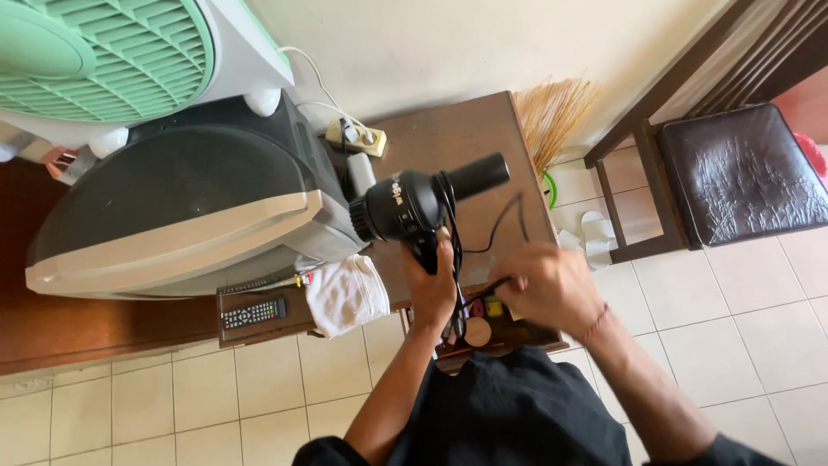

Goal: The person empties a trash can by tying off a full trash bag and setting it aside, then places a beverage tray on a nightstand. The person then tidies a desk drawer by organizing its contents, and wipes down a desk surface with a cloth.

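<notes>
I am gripping the black hair dryer (pixel 414 207) by its handle in my left hand (pixel 431 289), above the brown tabletop (pixel 457 129); just right, my right hand (pixel 548 285) is pinching its black cord (pixel 487 246).

Right hand (pixel 552 285) motion-blurred, its fingertips indistinct, hair dryer (pixel 423 205) handle hidden inside left hand (pixel 434 289) fingers, cord (pixel 496 233) lost behind the right fingers (grip unclear), small items (pixel 479 326) below both hands partly covered, green fan (pixel 103 52) cut off at top edge.

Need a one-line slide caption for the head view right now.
Left hand grips a black hair dryer by its handle while the right hand handles its black cord above a brown table.
</notes>
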